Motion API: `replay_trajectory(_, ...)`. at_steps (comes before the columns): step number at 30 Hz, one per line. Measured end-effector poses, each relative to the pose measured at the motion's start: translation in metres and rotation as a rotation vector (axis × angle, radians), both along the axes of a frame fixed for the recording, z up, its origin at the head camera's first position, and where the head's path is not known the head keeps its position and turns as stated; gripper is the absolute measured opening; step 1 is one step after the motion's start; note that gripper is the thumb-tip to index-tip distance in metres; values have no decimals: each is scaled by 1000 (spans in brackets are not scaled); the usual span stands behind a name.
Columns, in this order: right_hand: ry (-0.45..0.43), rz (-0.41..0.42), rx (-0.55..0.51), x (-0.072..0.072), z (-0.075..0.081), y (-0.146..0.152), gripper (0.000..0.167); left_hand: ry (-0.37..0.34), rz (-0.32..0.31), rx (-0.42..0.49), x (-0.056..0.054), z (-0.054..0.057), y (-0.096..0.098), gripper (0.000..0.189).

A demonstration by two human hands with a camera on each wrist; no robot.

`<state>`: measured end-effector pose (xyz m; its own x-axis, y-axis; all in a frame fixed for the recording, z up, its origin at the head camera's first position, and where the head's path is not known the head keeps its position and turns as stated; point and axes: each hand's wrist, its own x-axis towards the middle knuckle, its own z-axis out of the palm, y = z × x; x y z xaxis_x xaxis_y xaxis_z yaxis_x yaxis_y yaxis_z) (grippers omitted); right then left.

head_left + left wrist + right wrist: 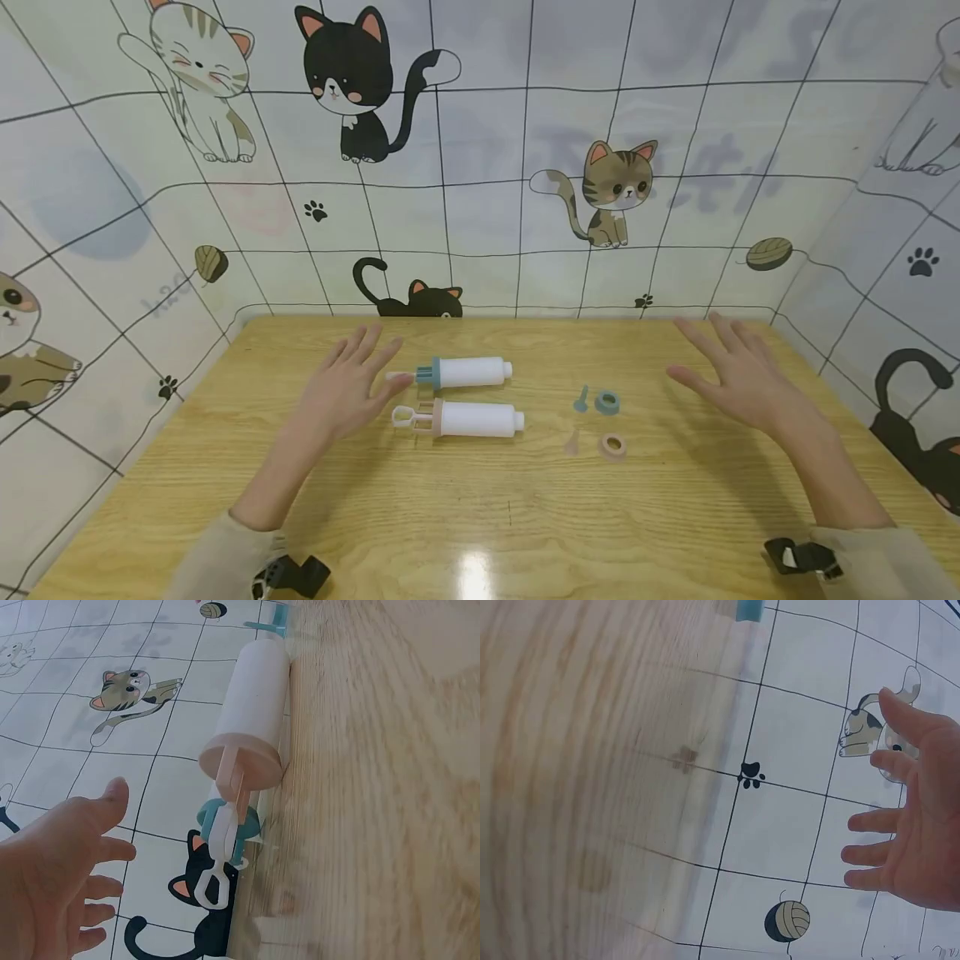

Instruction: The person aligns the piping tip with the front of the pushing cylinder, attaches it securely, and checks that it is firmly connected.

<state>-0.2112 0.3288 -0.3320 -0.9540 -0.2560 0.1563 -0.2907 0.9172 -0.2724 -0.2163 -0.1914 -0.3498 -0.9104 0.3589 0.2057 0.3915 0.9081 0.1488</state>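
Two white syringe-like tubes with plungers lie side by side on the table. The rear tube (472,372) has a blue collar; the front tube (480,419) has a pink collar and a white looped plunger handle (213,889). My left hand (347,387), fingers spread and holding nothing, hovers beside the plunger ends, its thumb overlapping the rear plunger in the head view. On the far right my right hand (738,379) is held over the table, also spread and holding nothing. Between the hands lie a blue ring (607,403), a pink ring (612,447), a blue nozzle-like piece (581,400) and a pink nozzle-like piece (572,442).
The wooden table (480,500) is bordered at the back and both sides by a sheet (487,200) printed with cats and grid lines. Black wrist cameras sit at the left cuff (225,558) and right cuff (885,558).
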Motion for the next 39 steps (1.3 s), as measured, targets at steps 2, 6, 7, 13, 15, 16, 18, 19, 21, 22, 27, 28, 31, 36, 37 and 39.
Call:
replay_trajectory(2, -8, 1, 2, 1, 1, -2, 80, 3, -9, 7, 0, 0, 3, 73)
replay_trajectory(6, -9, 9, 29, 4, 3, -6, 82, 0, -21, 16, 0, -1, 9, 72)
replay_trajectory(7, -7, 15, 30, 5, 3, -7, 82, -1, -24, 13, 0, -1, 11, 73)
replay_trajectory(13, 23, 57, 14, 7, 3, -10, 80, 8, -58, 30, 2, -1, 20, 72)
replay_trajectory(15, 29, 68, 16, 8, 3, -12, 79, 14, -65, 36, 2, 0, 24, 71)
replay_trajectory(16, 26, 72, 17, 8, 3, -13, 79, 15, -67, 39, 3, 0, 25, 70)
replay_trajectory(18, 19, 78, 21, 10, 3, -15, 78, 17, -73, 53, 4, 1, 29, 69)
replay_trajectory(19, 16, 82, 23, 10, 3, -16, 77, 16, -76, 60, 4, 1, 30, 68)
replay_trajectory(21, 5, 88, 28, 11, 2, -18, 76, 7, -82, 75, 5, 1, 34, 67)
replay_trajectory(22, 0, 89, 26, 12, 2, -19, 76, 3, -87, 84, 6, 1, 36, 67)
replay_trajectory(27, -29, 98, 17, 17, -1, -22, 75, 5, -112, 92, 6, -1, 44, 65)
replay_trajectory(28, -35, 100, 14, 18, -2, -23, 74, 9, -118, 93, 6, -2, 45, 65)
replay_trajectory(31, -44, 111, 8, 19, -4, -25, 74, 21, -139, 95, 7, -3, 50, 64)
replay_trajectory(36, -50, 141, -28, 22, -6, -29, 71, 20, -162, 114, 8, -4, 57, 64)
replay_trajectory(37, -51, 149, -36, 23, -7, -30, 70, 18, -166, 118, 9, -3, 58, 65)
replay_trajectory(39, -50, 169, -53, 23, -9, -31, 69, 15, -175, 123, 9, -4, 62, 65)
